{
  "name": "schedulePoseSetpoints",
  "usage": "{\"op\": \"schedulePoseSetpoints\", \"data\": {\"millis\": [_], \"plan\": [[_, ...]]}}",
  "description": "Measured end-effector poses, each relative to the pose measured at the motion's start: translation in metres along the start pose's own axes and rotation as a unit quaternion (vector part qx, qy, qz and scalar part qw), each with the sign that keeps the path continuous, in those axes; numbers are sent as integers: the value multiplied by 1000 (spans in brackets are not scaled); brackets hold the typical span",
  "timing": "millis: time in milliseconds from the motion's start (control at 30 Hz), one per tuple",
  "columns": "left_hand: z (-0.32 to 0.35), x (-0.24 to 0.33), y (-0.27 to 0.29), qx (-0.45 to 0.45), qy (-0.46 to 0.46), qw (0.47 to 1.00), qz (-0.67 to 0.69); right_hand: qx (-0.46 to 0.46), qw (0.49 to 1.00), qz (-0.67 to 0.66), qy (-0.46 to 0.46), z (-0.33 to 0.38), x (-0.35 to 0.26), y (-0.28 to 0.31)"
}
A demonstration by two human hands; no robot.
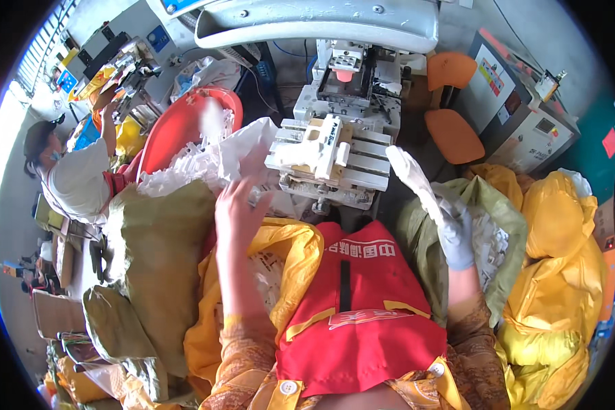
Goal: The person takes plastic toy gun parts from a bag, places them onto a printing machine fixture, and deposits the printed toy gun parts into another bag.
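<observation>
Beyond the lettered apron (pixel 383 287), left hand (pixel 236 210) spread, empty; right hand (pixel 455 236) gripping white piece (pixel 417 180)

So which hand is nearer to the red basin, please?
Left: left hand is in front and right of the red basin; gloved right hand is farther right, by the green sack.

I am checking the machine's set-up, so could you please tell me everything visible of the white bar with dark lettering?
The white bar looks like smooth plastic: narrow, straight-edged, with dark lettering on its upward face. It lies above the slotted bed, its length pointing away from the person, the far end slightly right. A bulkier white shape adjoins its left side; I cannot tell whether they are one piece. Neither the left hand nor the right hand touches it. Its underside is hidden.
</observation>
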State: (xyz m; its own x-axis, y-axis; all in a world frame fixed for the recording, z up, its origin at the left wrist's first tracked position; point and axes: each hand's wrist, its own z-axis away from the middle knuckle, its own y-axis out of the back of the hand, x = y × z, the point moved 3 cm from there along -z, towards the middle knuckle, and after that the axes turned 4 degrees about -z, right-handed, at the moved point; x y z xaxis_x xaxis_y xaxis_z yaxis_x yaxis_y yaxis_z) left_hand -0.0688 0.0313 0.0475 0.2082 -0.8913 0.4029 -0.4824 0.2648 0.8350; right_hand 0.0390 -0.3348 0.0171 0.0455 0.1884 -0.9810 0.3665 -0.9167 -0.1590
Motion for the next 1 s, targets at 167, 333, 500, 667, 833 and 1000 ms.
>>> {"op": "schedulePoseSetpoints", "data": {"millis": [167, 333, 500, 667, 833, 1000], "plan": [[-68, 26, -64, 152, -131, 978, 61, -2, 996, -67, 56, -15, -7, -26], [-74, 22, -28, 261, -168, 951, 1, -12, 976, 140, 165, -37, -7, -53], [18, -77, 28, 325, 173, 907, 205, -78, 869, 361, 329, -64, -20, -118], [138, -112, 50, 295, 172, 940, 16, -151, 836, 450, 276, -106, -1, -137], [206, -123, 44, 179, 293, 938, 44, -201, 809, 451, 318, -103, -18, -143], [265, -144, 44, 147, 349, 925, 40, -363, 819, 235, 376, 2, -14, -168]]}}
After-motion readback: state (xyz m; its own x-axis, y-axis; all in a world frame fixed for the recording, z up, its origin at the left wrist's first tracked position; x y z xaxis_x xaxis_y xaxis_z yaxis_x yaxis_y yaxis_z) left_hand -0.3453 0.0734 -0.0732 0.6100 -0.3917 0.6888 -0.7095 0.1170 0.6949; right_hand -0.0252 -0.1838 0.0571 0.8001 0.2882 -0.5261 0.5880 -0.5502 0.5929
